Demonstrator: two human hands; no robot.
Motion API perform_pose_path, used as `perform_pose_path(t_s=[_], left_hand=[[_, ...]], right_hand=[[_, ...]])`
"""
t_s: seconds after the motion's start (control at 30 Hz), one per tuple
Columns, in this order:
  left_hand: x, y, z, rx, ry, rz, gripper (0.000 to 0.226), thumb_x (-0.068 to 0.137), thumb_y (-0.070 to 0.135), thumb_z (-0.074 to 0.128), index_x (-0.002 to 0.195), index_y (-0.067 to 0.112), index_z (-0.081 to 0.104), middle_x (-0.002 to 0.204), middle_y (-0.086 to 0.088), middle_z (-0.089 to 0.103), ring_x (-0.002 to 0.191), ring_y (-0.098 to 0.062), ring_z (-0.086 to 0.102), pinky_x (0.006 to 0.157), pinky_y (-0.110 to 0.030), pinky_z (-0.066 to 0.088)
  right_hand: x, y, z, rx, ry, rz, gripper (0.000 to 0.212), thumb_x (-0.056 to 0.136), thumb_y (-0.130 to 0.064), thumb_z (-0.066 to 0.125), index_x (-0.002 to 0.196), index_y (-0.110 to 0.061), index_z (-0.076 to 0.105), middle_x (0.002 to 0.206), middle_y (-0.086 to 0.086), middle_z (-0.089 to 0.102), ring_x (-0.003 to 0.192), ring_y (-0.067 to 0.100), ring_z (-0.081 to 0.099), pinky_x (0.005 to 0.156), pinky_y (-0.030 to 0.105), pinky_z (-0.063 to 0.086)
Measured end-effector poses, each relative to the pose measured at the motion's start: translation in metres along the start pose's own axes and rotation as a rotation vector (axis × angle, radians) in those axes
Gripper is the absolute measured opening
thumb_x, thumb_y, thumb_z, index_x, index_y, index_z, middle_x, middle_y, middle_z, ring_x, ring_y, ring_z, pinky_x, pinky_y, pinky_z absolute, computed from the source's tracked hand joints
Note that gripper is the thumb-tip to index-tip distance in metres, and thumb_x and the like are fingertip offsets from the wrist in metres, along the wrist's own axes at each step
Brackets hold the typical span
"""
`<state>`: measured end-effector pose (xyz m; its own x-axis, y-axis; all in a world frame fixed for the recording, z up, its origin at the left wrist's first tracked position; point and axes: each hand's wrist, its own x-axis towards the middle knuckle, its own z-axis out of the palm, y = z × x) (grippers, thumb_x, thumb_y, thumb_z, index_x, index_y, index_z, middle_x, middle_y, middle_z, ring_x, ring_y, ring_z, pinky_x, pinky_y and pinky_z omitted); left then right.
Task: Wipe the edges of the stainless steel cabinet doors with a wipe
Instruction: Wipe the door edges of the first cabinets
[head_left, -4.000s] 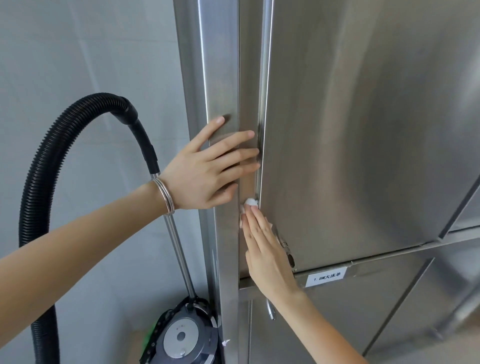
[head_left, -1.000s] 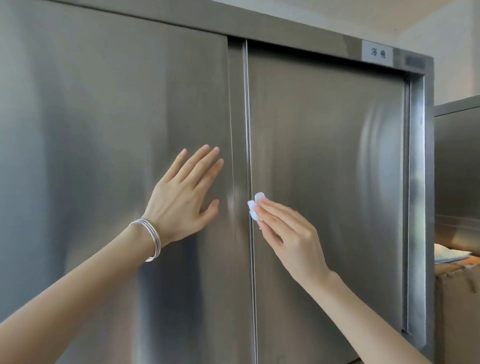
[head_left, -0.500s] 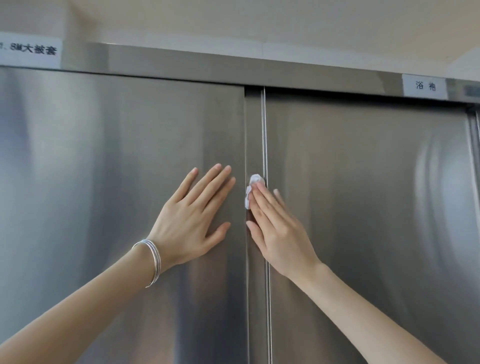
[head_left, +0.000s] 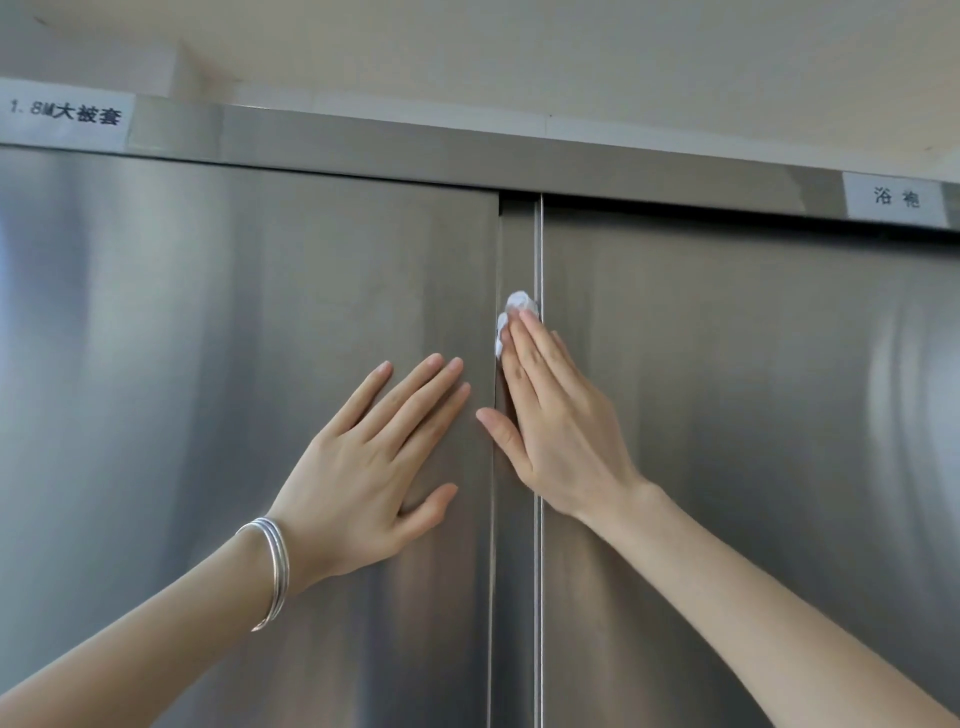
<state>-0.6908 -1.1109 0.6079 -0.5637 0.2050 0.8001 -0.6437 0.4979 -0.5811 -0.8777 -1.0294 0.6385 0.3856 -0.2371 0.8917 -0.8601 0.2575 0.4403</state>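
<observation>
A white label reading "1.8M大被套" sat on the top rail, up and far left of the left grip. A second label, "浴袍", sat on the same rail, up and right of the right grip.

The left grip lay flat on the left door, fingers straight and spread, holding nothing, with thin silver bangles on its wrist. Just beside it, the right grip reached upward with straight fingers together and thumb out to the left. Its fingertips pressed a small white wipe against the vertical strip at the left edge of the right door, below the rail.
</observation>
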Motion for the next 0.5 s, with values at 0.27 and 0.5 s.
perform_pose_path(t_s=[0.27, 0.5], left_hand=[[0.0, -0.001, 0.003, -0.007, 0.022, -0.003, 0.072, 0.091, 0.047, 0.043, 0.15, 0.007, 0.033, 0.159, -0.007, 0.026, 0.149, -0.021, 0.02, 0.119, -0.047, 0.02], [-0.001, -0.002, 0.005, 0.003, 0.03, -0.006, 0.072, 0.091, 0.048, 0.041, 0.15, 0.007, 0.033, 0.16, -0.007, 0.025, 0.149, -0.022, 0.02, 0.119, -0.048, 0.02]], right_hand=[[0.037, 0.025, -0.006, 0.039, 0.029, -0.037, 0.068, 0.099, -0.044, 0.018, 0.144, 0.006, 0.024, 0.154, 0.02, 0.018, 0.145, 0.026, 0.011, 0.119, 0.035, 0.015], [0.072, 0.042, -0.015, 0.081, -0.005, -0.023, 0.061, 0.102, -0.04, 0.028, 0.145, 0.003, 0.026, 0.155, 0.015, 0.02, 0.146, 0.02, 0.012, 0.119, 0.029, 0.009]])
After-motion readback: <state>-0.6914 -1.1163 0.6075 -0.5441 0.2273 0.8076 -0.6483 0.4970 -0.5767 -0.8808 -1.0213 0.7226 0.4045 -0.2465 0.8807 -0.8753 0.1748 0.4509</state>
